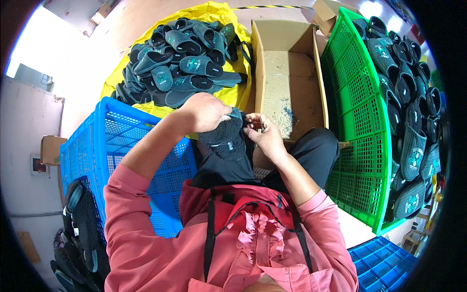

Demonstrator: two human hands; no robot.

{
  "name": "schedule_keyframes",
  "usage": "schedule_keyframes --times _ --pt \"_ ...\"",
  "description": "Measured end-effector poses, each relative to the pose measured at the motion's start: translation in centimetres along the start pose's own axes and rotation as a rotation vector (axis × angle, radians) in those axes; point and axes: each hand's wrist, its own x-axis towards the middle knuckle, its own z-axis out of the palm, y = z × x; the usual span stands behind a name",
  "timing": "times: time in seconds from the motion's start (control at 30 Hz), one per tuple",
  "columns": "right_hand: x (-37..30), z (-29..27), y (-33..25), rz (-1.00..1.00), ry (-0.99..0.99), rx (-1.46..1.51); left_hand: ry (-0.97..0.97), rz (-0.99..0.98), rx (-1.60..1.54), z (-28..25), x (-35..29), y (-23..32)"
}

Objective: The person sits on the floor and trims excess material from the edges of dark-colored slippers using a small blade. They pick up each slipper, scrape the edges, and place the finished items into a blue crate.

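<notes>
one dark slipper (224,138) is held above the lap (221,170). left hand (206,113): fingers pinching its far edge. right hand (268,138): fingers bent in at its right edge; whether they pinch it, cannot tell. blue crate (81,151) stands at left; green crate (352,121), at right, holds more slippers (406,92). beyond: open carton (304,85), and heap of slippers on yellow sheet (221,10).

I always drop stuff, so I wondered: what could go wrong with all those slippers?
The fuzzy black slipper could drop if the left hand loses its grip, since it hangs over the person's legs. The loose pile of slippers on the yellow sheet might slide if bumped. The jumbled slippers in the green crate could tumble out if it tipped.
</notes>
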Motion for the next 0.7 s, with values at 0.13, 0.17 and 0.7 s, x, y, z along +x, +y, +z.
schedule_keyframes --times 0.13,0.17,0.7 --pt "0.3 0.5 2.8 -0.043 0.067 -0.198 0.124 0.143 0.116 1.0 0.3 0.5" --pt "0.3 0.7 2.9 -0.028 0.086 -0.210 0.218 0.138 0.074 1.4 0.2 0.6" --pt "1.4 -1.3 4.9 0.084 0.024 -0.171 0.348 -0.202 0.177 6.7 -3.8 9.5"
